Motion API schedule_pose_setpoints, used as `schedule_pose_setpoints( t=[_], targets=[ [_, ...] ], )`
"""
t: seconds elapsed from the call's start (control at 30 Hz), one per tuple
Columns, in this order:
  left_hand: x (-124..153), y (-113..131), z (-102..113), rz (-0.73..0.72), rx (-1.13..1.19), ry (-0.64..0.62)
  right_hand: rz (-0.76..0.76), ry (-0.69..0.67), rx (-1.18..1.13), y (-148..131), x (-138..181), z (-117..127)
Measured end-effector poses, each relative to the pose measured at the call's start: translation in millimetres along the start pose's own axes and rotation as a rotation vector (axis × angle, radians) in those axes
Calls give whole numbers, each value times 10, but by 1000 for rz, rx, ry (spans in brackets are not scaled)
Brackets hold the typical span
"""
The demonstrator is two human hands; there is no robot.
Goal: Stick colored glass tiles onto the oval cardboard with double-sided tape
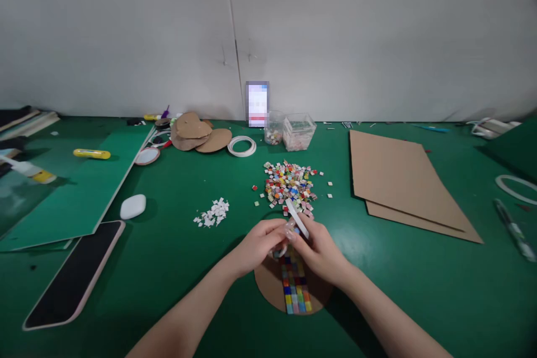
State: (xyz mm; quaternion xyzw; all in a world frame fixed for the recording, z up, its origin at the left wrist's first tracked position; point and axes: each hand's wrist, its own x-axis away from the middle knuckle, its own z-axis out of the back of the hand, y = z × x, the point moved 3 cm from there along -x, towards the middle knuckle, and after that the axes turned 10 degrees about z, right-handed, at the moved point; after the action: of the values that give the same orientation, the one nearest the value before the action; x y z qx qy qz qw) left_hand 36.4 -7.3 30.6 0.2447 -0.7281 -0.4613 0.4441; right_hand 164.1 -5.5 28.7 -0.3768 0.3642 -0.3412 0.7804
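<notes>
Both hands meet above a round cardboard disc (268,282) at the front middle of the table. Rows of coloured mosaic tiles (296,285) run down the disc in a band. My right hand (321,249) is closed, with a narrow white tape-like strip (297,218) sticking up past its fingers. My left hand (260,243) is closed too, its fingertips pressed against the right thumb. A curved white piece shows under the left fingers, but what they grip is partly hidden. Just beyond the hands lies a loose heap of small coloured tiles (289,182).
White paper scraps (213,212) lie left of the hands. Behind the tiles stand a clear box (298,133), a cup (274,130) and a lit phone (257,103). Cardboard sheets (390,173) are at right; a dark phone (75,277) and green board (84,190) at left.
</notes>
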Motion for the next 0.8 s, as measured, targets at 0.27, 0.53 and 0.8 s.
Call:
schedule_pose_setpoints(
  t=[0.27,0.53,0.8],
  targets=[
    [7,20,11,-16,-67,25,9,-14,-27,-42,-25,17],
    [52,-6,-9,66,154,-129,-228,59,-601,41,32,-38],
    [75,60,1,98,142,-112,-217,430,-73,99,-5,288]
  ],
)
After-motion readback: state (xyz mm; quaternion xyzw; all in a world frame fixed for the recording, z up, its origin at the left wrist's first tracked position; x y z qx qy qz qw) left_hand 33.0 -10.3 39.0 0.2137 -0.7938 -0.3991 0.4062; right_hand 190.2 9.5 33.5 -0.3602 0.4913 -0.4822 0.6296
